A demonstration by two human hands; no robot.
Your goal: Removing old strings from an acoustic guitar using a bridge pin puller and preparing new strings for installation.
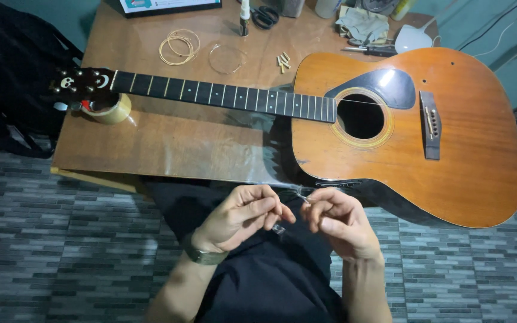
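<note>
The floor (61, 251) is covered in narrow grey tiles laid like brickwork, in mixed light and dark shades. A low wooden table (169, 143) with a brown, glossy top stands on it; the top catches a soft reflection of light near its front edge. Behind the table runs a teal-green wall (492, 36), with thin cables (498, 27) trailing across it at the upper right. A dark black bag or heap of cloth (7, 78) sits at the left, against the table's side. The light is dim and even.

guitar (390, 125) on table (169, 143) — tape roll (110, 109) under headstock (82, 81)
</note>
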